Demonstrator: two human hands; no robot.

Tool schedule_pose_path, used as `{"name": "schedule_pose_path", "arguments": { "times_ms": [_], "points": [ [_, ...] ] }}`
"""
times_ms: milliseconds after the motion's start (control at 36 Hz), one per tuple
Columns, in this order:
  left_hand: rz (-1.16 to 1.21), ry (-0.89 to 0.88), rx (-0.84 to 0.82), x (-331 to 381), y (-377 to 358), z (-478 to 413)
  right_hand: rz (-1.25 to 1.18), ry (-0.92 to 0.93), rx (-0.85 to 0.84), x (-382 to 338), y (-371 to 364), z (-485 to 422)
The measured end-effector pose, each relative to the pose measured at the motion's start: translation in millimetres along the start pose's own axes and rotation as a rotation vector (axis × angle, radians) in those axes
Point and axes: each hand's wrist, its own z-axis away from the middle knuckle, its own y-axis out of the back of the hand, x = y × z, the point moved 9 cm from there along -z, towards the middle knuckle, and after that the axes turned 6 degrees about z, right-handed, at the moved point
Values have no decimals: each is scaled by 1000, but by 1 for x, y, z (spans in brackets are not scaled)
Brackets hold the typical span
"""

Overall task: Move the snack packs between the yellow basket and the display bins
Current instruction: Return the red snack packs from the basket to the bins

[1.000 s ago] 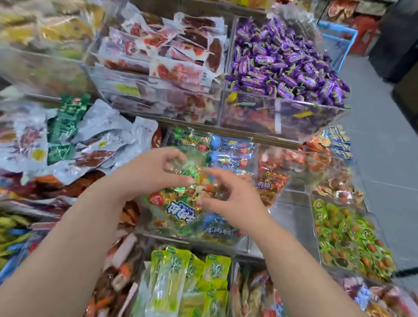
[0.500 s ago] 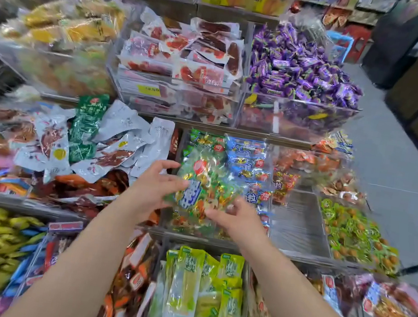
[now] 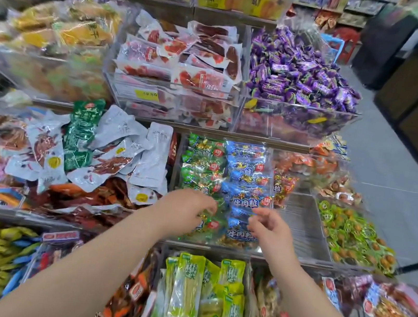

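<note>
The middle clear display bin point(image 3: 301, 225) holds two rows of snack packs, green ones point(image 3: 201, 162) on the left and blue ones point(image 3: 248, 164) on the right. My left hand point(image 3: 184, 210) lies palm down on the nearest green pack point(image 3: 208, 225), its bent fingertips touching the wrapper. Just right of it, my right hand point(image 3: 269, 228) hovers over the nearest blue pack point(image 3: 240, 236), fingers loosely curled and holding nothing. The yellow basket is out of view.
Purple candies point(image 3: 298, 71) and red meat packs point(image 3: 181, 66) fill the upper bins. White and green pouches point(image 3: 99, 149) lie to the left and green-wrapped snacks point(image 3: 354, 236) to the right. Yellow-green pickle packs point(image 3: 196, 299) sit below my arms. A grey aisle floor point(image 3: 395, 187) runs on the right.
Both hands carried a green snack pack forward and set it down at the front of the green row. My right hand has let go and drawn slightly right.
</note>
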Motion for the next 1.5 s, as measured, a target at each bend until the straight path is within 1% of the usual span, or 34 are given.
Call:
{"name": "schedule_pose_path", "arguments": {
  "times_ms": [56,139,222,250,306,389,444,556,611,722,778,833,917,1000,1056,1111,1167,1250,1278,1333,1417,1500],
  "points": [
    [-30,-30,45,6,-7,-2,5,4,-1,2,2,2],
    [83,-10,127,-2,-4,1,10,4,-15,4,2,3],
    [143,-5,135,-5,-2,8,100,54,-27,0,0,5],
    [113,-10,122,-4,-3,9,123,71,-39,-2,-2,7],
    [-23,-6,89,2,-5,8,156,95,-83,-4,-9,10],
    [-216,-2,119,7,-8,3,219,125,-133,-7,-18,13],
    [-229,19,169,6,-4,3,235,139,-145,-9,-20,14],
    [-143,41,218,-1,3,4,251,150,-166,-7,-18,15],
    [-144,44,177,-6,-4,6,256,146,-175,-4,-18,15],
    [-287,50,-2,-10,-31,7,277,159,-175,-2,-20,15],
    [-342,71,-60,-11,-39,6,285,165,-175,-2,-21,15],
    [-348,106,-70,-13,-40,3,301,169,-185,-2,-21,15],
    [-272,172,-55,-14,-35,1,303,169,-193,-1,-19,15],
    [-256,257,-82,-14,-33,5,290,165,-134,4,-9,13],
    [-360,328,-102,-15,-36,8,359,203,-53,7,3,12],
    [-469,421,-154,-14,-42,11,486,295,16,6,11,15],
    [-480,475,-162,-10,-52,11,634,377,36,7,11,18],
    [-410,481,-22,-3,-54,4,893,447,45,15,3,18],
    [-416,461,28,-3,-53,0,920,453,54,16,2,17],
    [-436,438,75,-12,-55,-5,911,462,55,17,1,14],
    [-422,490,79,-31,-61,2,909,488,35,18,-1,8],
    [-423,538,79,-43,-61,9,936,540,59,13,-1,7]
  ]
}}
